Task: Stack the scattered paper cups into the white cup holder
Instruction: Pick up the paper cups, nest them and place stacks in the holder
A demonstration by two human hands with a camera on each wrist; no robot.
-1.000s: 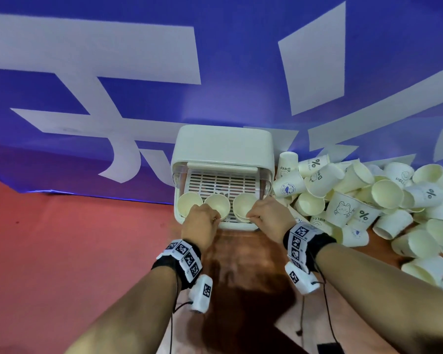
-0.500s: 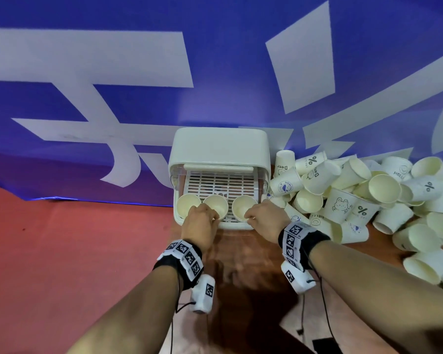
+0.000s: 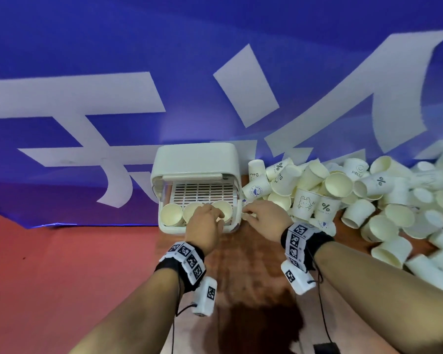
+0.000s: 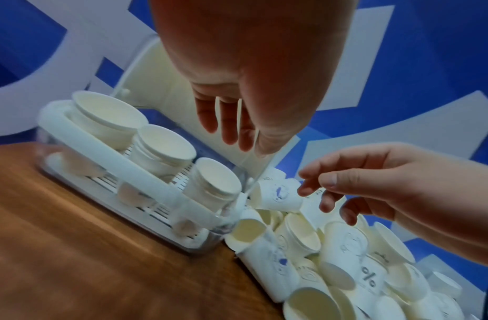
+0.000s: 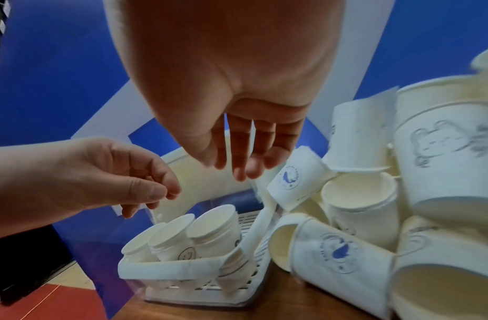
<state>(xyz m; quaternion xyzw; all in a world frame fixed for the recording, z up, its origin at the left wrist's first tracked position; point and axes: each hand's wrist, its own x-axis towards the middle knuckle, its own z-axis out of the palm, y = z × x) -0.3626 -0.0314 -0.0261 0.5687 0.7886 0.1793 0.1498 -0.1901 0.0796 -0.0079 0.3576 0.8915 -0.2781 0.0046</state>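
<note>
The white cup holder (image 3: 195, 159) stands open against the blue banner, with three stacks of paper cups (image 3: 171, 214) along its front. My left hand (image 3: 215, 213) hovers over the middle and right stacks (image 4: 161, 143), fingers loosely curled and holding nothing. My right hand (image 3: 248, 213) is just right of the holder. Its fingers hang down with the fingertips (image 5: 243, 171) at a lying cup with a blue logo (image 5: 292, 179) that leans on the holder's side. Scattered cups (image 3: 343, 200) lie piled to the right.
The holder and the pile sit on a brown wooden tabletop (image 3: 253, 290). A red floor (image 3: 62, 277) lies to the left. The blue banner with white shapes (image 3: 215, 72) hangs right behind the holder. Cups crowd against the holder's right wall (image 4: 248, 233).
My right hand has left the holder's front right corner and moved right, to the edge of the cup pile. My left hand has shifted slightly right over the stacks.
</note>
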